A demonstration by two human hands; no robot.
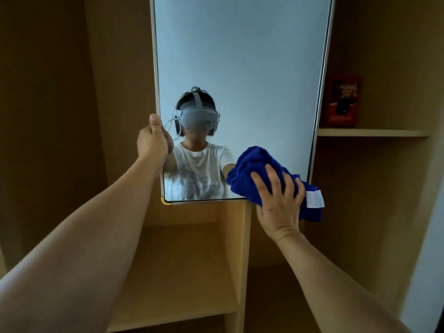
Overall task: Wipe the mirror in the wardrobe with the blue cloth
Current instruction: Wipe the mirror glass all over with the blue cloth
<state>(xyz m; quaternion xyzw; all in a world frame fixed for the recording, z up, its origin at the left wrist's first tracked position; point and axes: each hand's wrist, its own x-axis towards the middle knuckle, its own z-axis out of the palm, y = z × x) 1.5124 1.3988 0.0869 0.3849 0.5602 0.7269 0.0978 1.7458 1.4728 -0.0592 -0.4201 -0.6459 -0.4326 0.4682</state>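
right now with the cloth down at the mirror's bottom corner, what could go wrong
The blue cloth overhangs the mirror at its lower right edge, so the right hand may slip off the glass. The left hand grips only the left edge, so a hard push could swing the panel. Its fingers may smudge the glass.

The mirror (240, 68) is smooth glossy glass, the blue cloth (254, 169) soft fluffy terry, and the wardrobe (182, 260) matt light wood.
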